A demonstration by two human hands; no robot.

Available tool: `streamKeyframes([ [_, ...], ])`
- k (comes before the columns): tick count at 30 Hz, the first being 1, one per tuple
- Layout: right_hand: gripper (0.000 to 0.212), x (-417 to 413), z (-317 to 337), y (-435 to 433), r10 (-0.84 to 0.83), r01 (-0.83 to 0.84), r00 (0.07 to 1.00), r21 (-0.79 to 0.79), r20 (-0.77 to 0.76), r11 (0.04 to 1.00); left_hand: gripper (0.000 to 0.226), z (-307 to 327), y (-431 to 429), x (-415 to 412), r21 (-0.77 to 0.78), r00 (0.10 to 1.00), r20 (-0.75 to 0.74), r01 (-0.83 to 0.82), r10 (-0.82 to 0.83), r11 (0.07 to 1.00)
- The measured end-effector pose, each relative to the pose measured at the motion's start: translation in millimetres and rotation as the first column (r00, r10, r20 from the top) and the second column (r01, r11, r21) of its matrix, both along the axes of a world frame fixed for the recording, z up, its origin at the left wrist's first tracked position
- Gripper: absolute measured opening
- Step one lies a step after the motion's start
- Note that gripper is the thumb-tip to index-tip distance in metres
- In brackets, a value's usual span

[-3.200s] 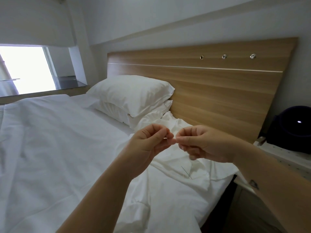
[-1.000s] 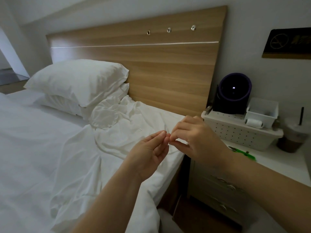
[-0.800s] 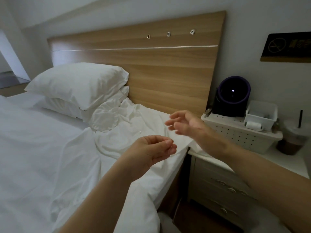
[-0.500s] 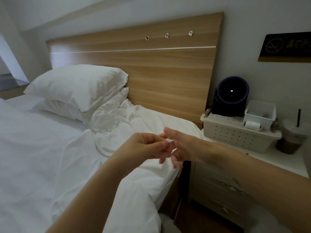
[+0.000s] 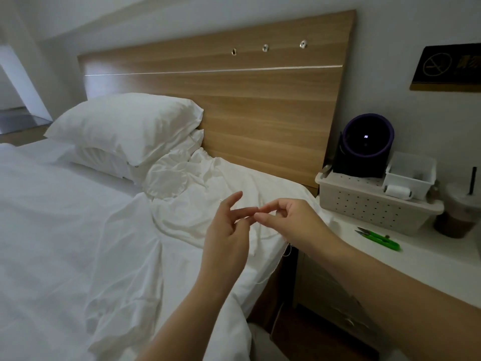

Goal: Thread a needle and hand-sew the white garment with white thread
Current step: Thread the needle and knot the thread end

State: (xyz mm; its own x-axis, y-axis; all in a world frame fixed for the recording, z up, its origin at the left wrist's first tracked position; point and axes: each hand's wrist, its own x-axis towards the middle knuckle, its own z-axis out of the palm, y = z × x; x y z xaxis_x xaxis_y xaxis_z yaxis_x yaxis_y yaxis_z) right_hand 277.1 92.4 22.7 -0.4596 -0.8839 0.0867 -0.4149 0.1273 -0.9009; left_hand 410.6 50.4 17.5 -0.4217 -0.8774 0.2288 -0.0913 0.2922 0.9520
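The crumpled white garment lies on the bed by the headboard. Above its right edge my two hands meet fingertip to fingertip. My right hand pinches the thin white thread between thumb and forefinger. A strand of the thread hangs down past the mattress edge. My left hand holds the thread's other part with its middle fingers, and its forefinger is raised straight. The needle is too small to make out. A spool of white thread lies on the white basket.
Green thread snips lie on the white nightstand right of the bed. On it are also a dark round device, a small white bin and a lidded drink cup. Two pillows sit left of the garment.
My right hand let go, swung out to the right, then came back to the left hand. Both hands now meet over the garment's right edge, and the left forefinger has lifted.
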Motion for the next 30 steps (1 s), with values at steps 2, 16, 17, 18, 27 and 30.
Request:
streamKeyframes([
  [2,0.01,0.6,-1.6,-1.5,-0.058,0.057,0.998,-0.05,-0.023,0.997,0.046,1.0,3.6,-2.5,-0.059,0.999,0.039,-0.013,0.016,0.998],
  [16,0.017,-15.1,4.0,7.1,0.16,-0.115,0.759,-0.111,0.631,0.987,0.037,12.6,-10.7,-1.6,0.08,0.989,-0.018,0.147,-0.146,0.986],
  [17,0.017,-15.3,4.1,7.7,0.162,-0.117,0.728,-0.112,0.666,0.987,0.035,13.0,-14.1,-0.3,0.146,0.985,-0.053,0.169,-0.163,0.975],
  [18,0.016,-15.2,4.4,8.1,0.154,-0.112,0.717,-0.106,0.68,0.988,0.033,12.8,-17.2,1.3,0.188,0.983,-0.085,0.176,-0.163,0.966],
  [27,0.019,-7.3,7.5,10.8,0.142,-0.113,0.752,-0.086,0.644,0.99,0.011,14.0,-17.2,2.5,-0.19,0.977,0.201,0.114,-0.075,0.975],
  [30,0.018,-5.7,7.7,11.0,0.138,-0.112,0.785,-0.08,0.604,0.99,0.001,13.5,-18.5,1.3,-0.235,0.982,0.187,0.08,-0.036,0.969],
])
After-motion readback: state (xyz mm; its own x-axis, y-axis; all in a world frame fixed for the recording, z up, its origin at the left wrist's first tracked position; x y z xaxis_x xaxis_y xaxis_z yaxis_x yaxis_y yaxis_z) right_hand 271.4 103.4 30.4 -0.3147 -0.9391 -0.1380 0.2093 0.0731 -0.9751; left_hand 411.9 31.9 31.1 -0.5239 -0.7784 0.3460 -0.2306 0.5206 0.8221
